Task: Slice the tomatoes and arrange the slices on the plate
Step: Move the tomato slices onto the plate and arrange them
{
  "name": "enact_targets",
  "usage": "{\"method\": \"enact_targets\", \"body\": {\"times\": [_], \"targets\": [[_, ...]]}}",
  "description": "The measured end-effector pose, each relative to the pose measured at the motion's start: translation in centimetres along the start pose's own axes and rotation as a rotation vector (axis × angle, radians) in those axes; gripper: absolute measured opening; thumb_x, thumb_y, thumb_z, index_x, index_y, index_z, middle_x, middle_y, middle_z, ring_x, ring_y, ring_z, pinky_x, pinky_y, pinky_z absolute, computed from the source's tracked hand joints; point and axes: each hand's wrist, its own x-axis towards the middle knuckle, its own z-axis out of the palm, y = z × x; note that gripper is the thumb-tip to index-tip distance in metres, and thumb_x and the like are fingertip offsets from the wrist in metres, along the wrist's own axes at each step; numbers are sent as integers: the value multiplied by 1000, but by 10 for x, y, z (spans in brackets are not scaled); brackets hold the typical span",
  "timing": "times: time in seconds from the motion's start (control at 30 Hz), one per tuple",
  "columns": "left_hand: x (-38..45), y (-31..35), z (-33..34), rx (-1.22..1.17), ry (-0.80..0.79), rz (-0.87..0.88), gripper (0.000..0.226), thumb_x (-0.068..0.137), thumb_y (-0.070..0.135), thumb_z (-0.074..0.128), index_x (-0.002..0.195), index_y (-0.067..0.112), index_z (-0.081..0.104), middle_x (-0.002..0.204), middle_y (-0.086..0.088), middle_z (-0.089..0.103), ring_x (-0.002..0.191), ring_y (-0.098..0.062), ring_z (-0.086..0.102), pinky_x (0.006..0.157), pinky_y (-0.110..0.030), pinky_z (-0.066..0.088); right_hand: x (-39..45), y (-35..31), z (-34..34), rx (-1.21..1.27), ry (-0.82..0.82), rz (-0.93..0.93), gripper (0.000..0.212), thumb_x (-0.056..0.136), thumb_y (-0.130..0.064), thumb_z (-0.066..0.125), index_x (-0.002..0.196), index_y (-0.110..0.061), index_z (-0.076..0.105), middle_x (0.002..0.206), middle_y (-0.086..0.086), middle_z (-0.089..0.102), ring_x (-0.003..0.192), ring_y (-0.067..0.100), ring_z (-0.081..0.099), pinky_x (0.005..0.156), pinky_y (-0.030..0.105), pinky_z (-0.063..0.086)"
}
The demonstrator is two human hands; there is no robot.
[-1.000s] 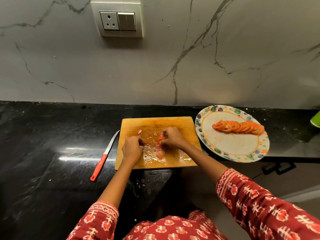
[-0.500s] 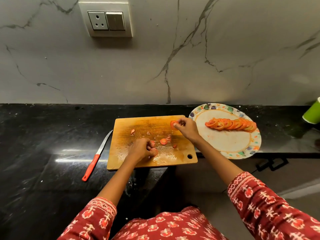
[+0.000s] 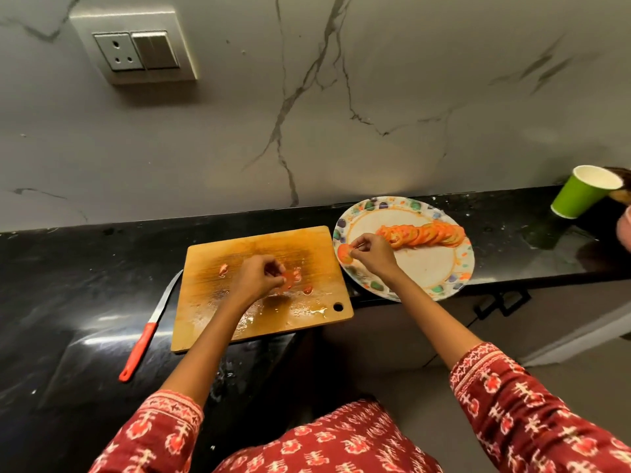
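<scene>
Marble-veined wall behind, glossy black stone table (image 3: 68, 302) in front. Wooden cutting board (image 3: 263, 285) sits mid-table, wet with juice and scraps; floral-rimmed round plate (image 3: 457, 268) just right of it, so transfers are short. Right hand (image 3: 372, 256) pinches one round tomato slice (image 3: 345, 253) between fingertips, holding it over the plate's left rim, near the left end of the overlapping row of tomato slices (image 3: 423, 234). Probably about to extend that row. Left hand (image 3: 257, 279) is curled over the board, grip pinching another small tomato slice (image 3: 290, 278), likely staging the next one. Red-handled knife (image 3: 150, 326) lies on the table left of the board, untouched, which suggests cutting is over for now. Green paper cup (image 3: 580, 196) sits far right.

Versus half a second ago: right hand has moved from the board's far right edge to over the plate; left hand has shifted slightly toward the remaining pieces.
</scene>
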Motion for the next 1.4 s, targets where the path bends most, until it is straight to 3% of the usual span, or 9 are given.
{"method": "enact_targets", "body": {"times": [0.13, 0.27, 0.5, 0.63, 0.7, 0.83, 1.0, 1.17, 1.4], "targets": [[16, 21, 14, -125, 4, 63, 16, 78, 5, 69, 80, 19, 61, 84, 6, 61, 81, -7, 59, 68, -15, 48, 10, 16, -32, -23, 63, 33, 10, 77, -4, 68, 87, -4, 70, 89, 14, 71, 83, 24, 65, 78, 37, 51], [37, 32, 33, -144, -34, 51, 14, 79, 9, 69, 83, 20, 61, 88, 4, 61, 84, -8, 58, 71, -18, 48, 23, 22, -58, -28, 84, 87, 13, 78, -3, 67, 91, -4, 70, 85, 14, 70, 77, 22, 64, 72, 32, 52], [69, 57, 53, -222, -61, -5, 13, 80, 8, 68, 82, 19, 61, 79, 6, 60, 76, -8, 58, 64, -18, 48, 64, 12, -70, -66, 34, 179, 8, 79, -10, 70, 78, -17, 65, 89, 11, 70, 81, 23, 65, 77, 37, 55], [91, 64, 61, -211, -50, -16, 10, 79, 8, 70, 83, 14, 65, 80, 5, 62, 77, -9, 57, 64, -17, 46, 81, 10, -61, -211, 10, 234, 7, 79, -14, 67, 75, -19, 65, 93, 6, 70, 88, 23, 64, 73, 31, 50], [104, 70, 67, -215, -56, -31, 11, 78, 6, 71, 88, 10, 68, 89, -2, 65, 83, -13, 60, 72, -22, 51, 84, 11, -58, -325, -30, 252, 1, 80, -18, 68, 80, -18, 69, 93, 3, 70, 90, 22, 63, 69, 29, 47], [124, 85, 79, -267, -83, -30, 13, 78, 4, 70, 90, 8, 68, 90, -5, 67, 78, -9, 62, 68, -15, 52, 88, 21, -56, -437, -111, 152, 6, 79, -21, 70, 83, -17, 70, 92, 3, 70, 87, 19, 63, 64, 27, 44], [142, 98, 93, -244, -125, 37, 12, 78, 3, 70, 87, 10, 68, 90, -6, 68, 83, -14, 63, 76, -24, 52, 97, 27, -65, -429, -199, 72, 14, 77, -20, 72, 91, -16, 68, 90, 2, 67, 84, 16, 59, 63, 29, 45], [158, 104, 105, -157, -154, 64, 10, 80, 6, 69, 87, 13, 69, 92, -2, 67, 86, -10, 59, 79, -26, 50, 105, 34, -79, -343, -156, 20, 12, 77, -16, 69, 89, -14, 69, 86, 3, 66, 80, 14, 57, 66, 27, 44], [160, 99, 117, -101, -117, 56, 13, 79, 8, 70, 91, 11, 69, 93, -4, 68, 86, -13, 61, 81, -28, 51, 110, 42, -90, -254, -66, 21, 11, 81, -18, 66, 89, -11, 67, 85, 7, 68, 81, 20, 62, 71, 36, 52]]}}
